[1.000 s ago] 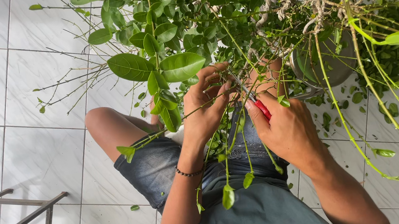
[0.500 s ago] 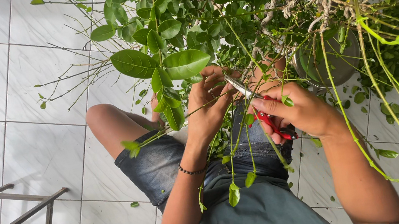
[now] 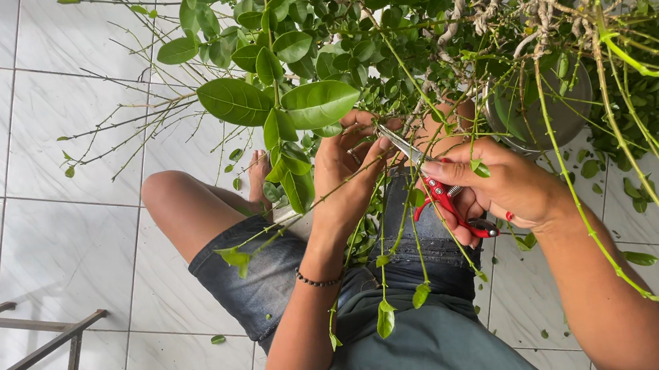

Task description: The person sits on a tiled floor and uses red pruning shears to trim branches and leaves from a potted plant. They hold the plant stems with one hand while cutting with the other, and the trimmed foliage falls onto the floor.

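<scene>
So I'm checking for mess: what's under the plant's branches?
White floor tiles strewn with cut leaves, the person's bare knee, and a grey pot. Foliage covers the pot's base.

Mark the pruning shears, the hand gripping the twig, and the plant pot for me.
pruning shears [image 3: 441, 194]: head view, on the red handle below the blades.
left hand [image 3: 345, 176]: head view, on the palm, fingers pinching a thin twig.
plant pot [image 3: 567, 113]: head view, on its grey wall behind the stems.
</scene>
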